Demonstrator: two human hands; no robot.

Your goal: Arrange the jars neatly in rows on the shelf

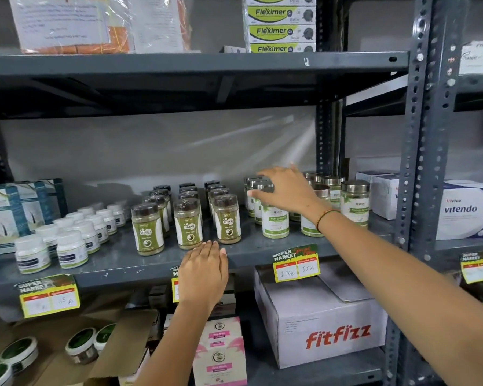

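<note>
1. On the middle level of the grey metal rack, the shelf carries the jars in blocks by kind, each block running front to back so labels face the aisle; that looks like the reason for the layout, one price tag per kind at the front lip.
2. The silver-lidded jars stand upright at the right, long axis vertical, green-and-white labels toward the camera. Their block looks looser than the others, so I judge it is the one being straightened.
3. The brown-capped jars stand upright in three files just left of them, labels forward, rows already fairly even.
4. The white bottles sit in slanting files farther left, also upright.
5. The right hand reaches over the silver-lidded block, fingers spread wide above the lids of the left file; whether they touch a lid I cannot tell. It holds nothing.
6. The left hand rests palm-down on the shelf's front edge, fingers together and flat, empty, probably steadying.
</note>
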